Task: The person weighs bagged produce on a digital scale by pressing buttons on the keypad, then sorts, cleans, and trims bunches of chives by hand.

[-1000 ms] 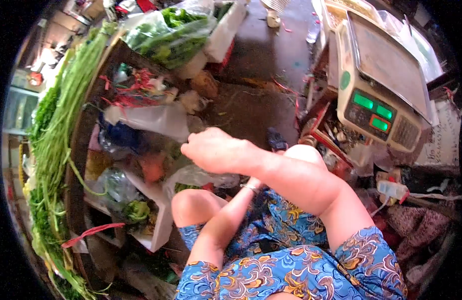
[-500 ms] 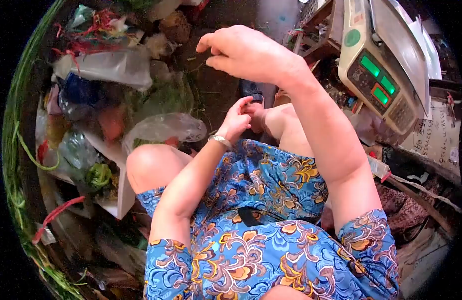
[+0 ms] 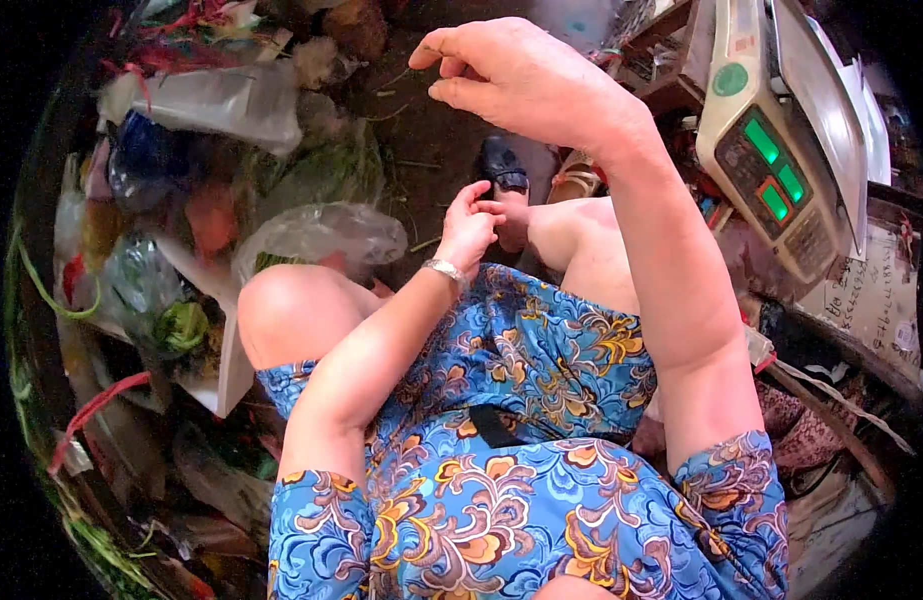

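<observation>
My right hand (image 3: pixel 526 80) is raised over the dark floor. Its fingers curve loosely apart from the thumb, with nothing visible between them. Lower down, my left hand (image 3: pixel 469 232) hovers above my lap, a bracelet (image 3: pixel 444 268) on its wrist. Its fingers are slightly bent and spread, and I see nothing in them. Just beyond the left hand is a dark shoe (image 3: pixel 501 163) on my foot. A clear plastic bag (image 3: pixel 326 235) lies left of that hand, beside my bare knee (image 3: pixel 296 310).
A digital scale (image 3: pixel 776 150) with lit green displays stands at right, above marked cardboard (image 3: pixel 871 290). On the left are a white foam box (image 3: pixel 231 365), leafy greens (image 3: pixel 184 325), plastic bags and red ties (image 3: pixel 101 415). Long green stalks (image 3: pixel 26 420) line the left edge.
The view has shifted slightly, so the shoe and a sandal show more fully. My right hand appears a little higher and further right. Both hands keep nearly the same pose.
</observation>
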Available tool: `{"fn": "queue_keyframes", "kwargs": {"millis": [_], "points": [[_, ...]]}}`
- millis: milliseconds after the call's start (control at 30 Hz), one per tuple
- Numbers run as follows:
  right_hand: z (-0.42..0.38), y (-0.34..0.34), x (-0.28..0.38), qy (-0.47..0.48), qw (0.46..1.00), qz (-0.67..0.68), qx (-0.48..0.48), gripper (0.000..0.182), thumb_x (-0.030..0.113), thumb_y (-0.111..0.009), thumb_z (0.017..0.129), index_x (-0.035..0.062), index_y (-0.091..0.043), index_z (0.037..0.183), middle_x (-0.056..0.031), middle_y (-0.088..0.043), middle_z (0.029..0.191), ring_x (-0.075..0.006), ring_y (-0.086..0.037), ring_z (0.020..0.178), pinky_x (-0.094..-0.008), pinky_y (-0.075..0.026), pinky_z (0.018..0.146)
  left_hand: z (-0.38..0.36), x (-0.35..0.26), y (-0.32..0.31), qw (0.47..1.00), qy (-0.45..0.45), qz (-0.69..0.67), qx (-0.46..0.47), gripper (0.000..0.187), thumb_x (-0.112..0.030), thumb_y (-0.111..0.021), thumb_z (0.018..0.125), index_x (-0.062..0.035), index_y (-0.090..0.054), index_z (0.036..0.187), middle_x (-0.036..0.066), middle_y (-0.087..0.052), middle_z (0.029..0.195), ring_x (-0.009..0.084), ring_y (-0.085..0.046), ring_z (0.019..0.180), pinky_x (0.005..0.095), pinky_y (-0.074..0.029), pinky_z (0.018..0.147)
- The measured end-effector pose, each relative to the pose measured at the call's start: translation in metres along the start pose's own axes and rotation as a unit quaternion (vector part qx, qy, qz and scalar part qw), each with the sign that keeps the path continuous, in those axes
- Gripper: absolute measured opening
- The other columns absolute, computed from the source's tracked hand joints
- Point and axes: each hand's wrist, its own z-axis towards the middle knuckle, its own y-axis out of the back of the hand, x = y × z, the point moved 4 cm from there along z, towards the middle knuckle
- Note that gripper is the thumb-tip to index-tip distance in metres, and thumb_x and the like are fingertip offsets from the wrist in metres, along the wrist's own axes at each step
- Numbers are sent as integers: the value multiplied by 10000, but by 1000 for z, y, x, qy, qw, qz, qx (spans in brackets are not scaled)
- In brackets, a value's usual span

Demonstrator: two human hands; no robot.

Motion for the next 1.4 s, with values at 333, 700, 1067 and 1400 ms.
{"fn": "queue_keyframes", "kwargs": {"millis": [333,700,1067,1400], "points": [[0,-5,-3,-31,999,22,26,297,170,-608,787,14,-635,1038,-186,-659,861,-339,-638,835,-399,-506,757,-37,57,-42,973,18,-187,137,785,133,-460,726,-108,-222,1434,127,-460,1302,220,-495,1156,280,-485,780],[-3,-6,-4,-35,998,27,54,284,157,-604,805,-4,-628,1038,-161,-647,774,-279,-637,723,-353,-502,684,-65,75,-50,988,70,-88,107,806,111,-453,762,-99,-139,1474,148,-602,1094,165,-564,929,277,-451,826],[6,-1,13,-146,977,34,153,292,131,-589,842,-70,-583,1054,-199,-649,845,-315,-633,798,-364,-494,723,-68,73,-69,981,-1,-70,182,864,139,-428,746,-155,-111,1495,108,-614,996,151,-569,874,262,-464,740],[5,-6,8,-123,979,45,157,278,109,-583,833,-79,-584,1037,-196,-646,814,-314,-632,773,-368,-492,706,-55,72,-67,965,-184,150,115,800,68,-474,745,-110,-210,1478,100,-600,1034,146,-558,859,270,-471,750]]}}
